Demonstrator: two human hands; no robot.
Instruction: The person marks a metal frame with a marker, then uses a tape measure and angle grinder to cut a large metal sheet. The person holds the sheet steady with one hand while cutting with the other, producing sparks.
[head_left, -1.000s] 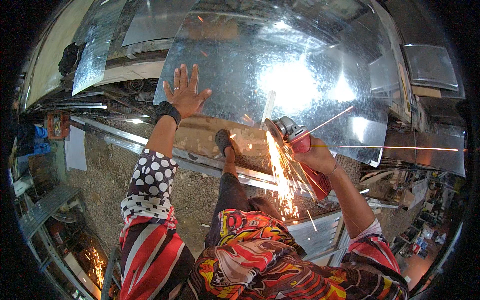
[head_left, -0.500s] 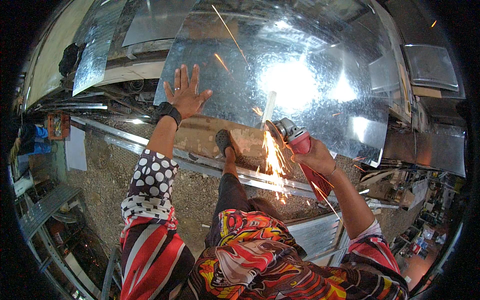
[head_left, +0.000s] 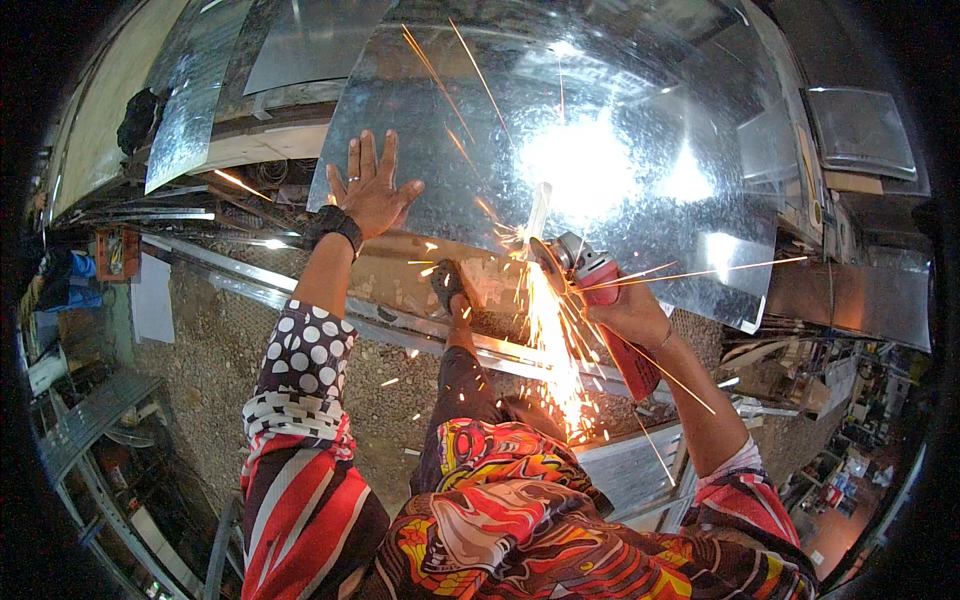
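My right hand [head_left: 632, 312] is closed round the body of a red angle grinder [head_left: 601, 278]. The grinder's disc [head_left: 548, 264] meets a narrow pale metal strip [head_left: 539, 208] at the near edge of a large shiny metal sheet [head_left: 460, 130]. Bright orange sparks [head_left: 550, 345] pour from that spot down toward me. My left hand [head_left: 374, 192] lies flat with fingers spread on the sheet's near left corner, and holds nothing. A dark watch [head_left: 335, 228] is on that wrist. Glare hides part of the sheet's middle.
A wooden board [head_left: 400, 262] shows under the sheet's near edge. Long metal bars [head_left: 235, 277] cross the gravel floor [head_left: 220, 350] below. Other metal sheets lean at left and right. My shoe [head_left: 447, 285] is near the sparks. A ladder-like metal frame [head_left: 95, 425] stands at lower left.
The spark stream has grown much thicker and brighter, with more sparks flying over the sheet and toward my leg. The grinder has barely shifted. My left hand stays in place.
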